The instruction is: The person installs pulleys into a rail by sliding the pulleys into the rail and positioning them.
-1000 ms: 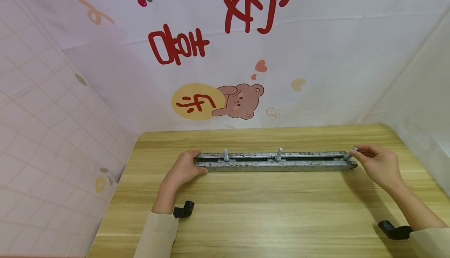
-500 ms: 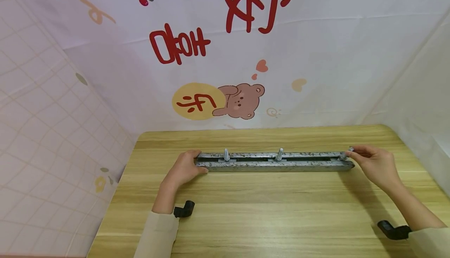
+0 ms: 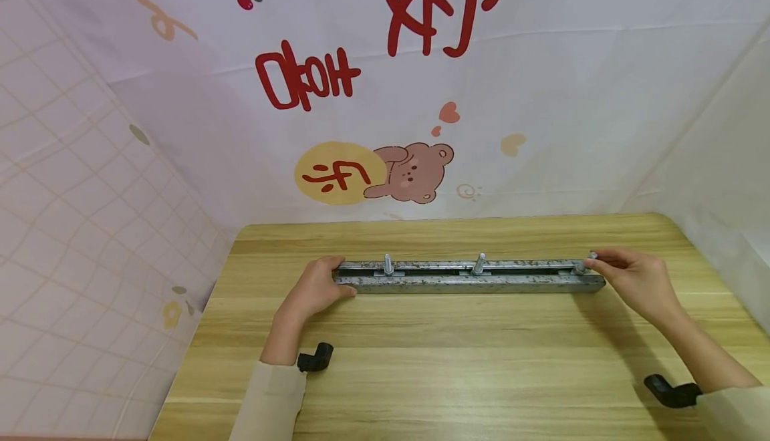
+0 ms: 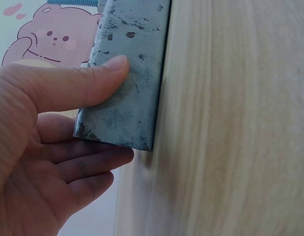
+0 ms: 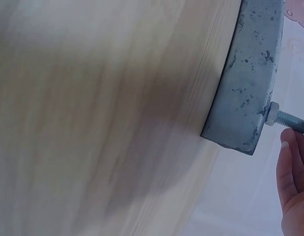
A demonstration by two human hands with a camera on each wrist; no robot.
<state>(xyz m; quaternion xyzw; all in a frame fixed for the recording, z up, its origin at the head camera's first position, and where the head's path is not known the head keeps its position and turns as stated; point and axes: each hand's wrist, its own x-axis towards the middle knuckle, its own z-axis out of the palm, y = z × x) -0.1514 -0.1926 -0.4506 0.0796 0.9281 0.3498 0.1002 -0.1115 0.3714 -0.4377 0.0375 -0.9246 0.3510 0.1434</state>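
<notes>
A slotted grey steel channel (image 3: pixel 475 285) with worn, spotted sides lies left to right on the wooden table. Two threaded bolts, a left one (image 3: pixel 388 266) and a middle one (image 3: pixel 478 265), stand up out of its slot. My left hand (image 3: pixel 317 287) grips the channel's left end, the thumb (image 4: pixel 110 73) flat on the near side and the other fingers behind and under the end. At the right end, my right hand (image 3: pixel 642 282) pinches a third bolt (image 5: pixel 290 121) between thumb and fingertips. A hex nut (image 5: pixel 272 114) sits low on that bolt, right at the channel's top edge.
The table (image 3: pixel 457 367) ends at a white printed cloth (image 3: pixel 541 93) behind, with more cloth along both sides. A black angled piece (image 3: pixel 315 359) sits by the left wrist, and another black angled piece (image 3: pixel 670 393) by the right wrist.
My right hand has moved left with the pinched bolt, which now stands further in along the slot from the channel's right end. The left hand has stayed in place.
</notes>
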